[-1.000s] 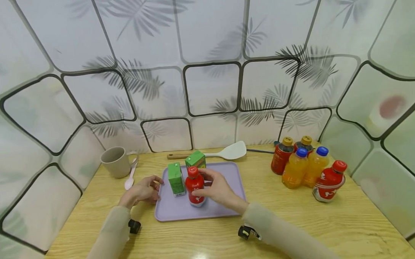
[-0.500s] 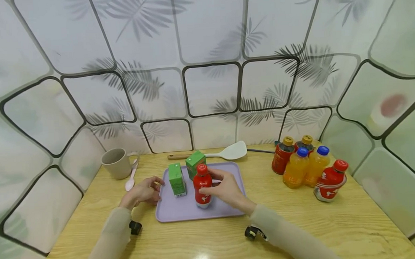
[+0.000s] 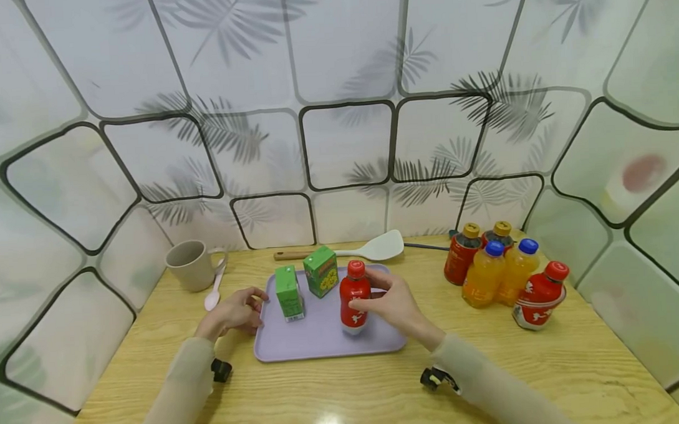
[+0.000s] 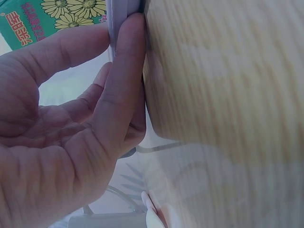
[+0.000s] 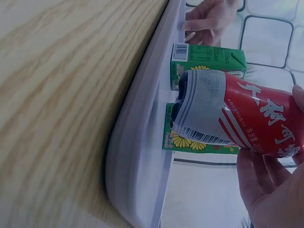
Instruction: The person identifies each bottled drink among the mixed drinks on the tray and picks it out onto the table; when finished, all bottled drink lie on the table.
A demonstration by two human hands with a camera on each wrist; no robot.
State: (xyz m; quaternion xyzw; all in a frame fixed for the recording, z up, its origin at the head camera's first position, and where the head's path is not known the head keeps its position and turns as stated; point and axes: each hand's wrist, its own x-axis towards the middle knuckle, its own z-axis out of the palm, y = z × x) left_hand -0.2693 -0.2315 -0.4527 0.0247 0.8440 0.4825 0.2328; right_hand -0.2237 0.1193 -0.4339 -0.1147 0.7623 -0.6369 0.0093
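My right hand [image 3: 396, 303] grips a red cola bottle [image 3: 355, 302], upright over the right part of a lilac tray [image 3: 316, 347]. In the right wrist view, a small gap shows between the bottle's [image 5: 237, 111] base and the tray [image 5: 137, 156]. Thumb and fingers of my left hand [image 3: 236, 312] pinch the tray's left edge, as the left wrist view shows close up. Two green drink cartons stand on the tray: a left carton [image 3: 289, 295] near my left hand, and a second carton [image 3: 322, 274] with yellow flowers farther back.
Behind the tray lie a white spatula [image 3: 380, 247] and a dark thin rod [image 3: 425, 247]. A beige mug [image 3: 190, 267] and pink spoon [image 3: 214, 291] are at left. At right stand several bottles, including an orange drink bottle [image 3: 484, 277] and a red bottle [image 3: 539, 297].
My right hand has carried the red cola bottle rightward across the tray, away from the left carton. The rear carton now shows fully. My left hand stays at the tray's edge.
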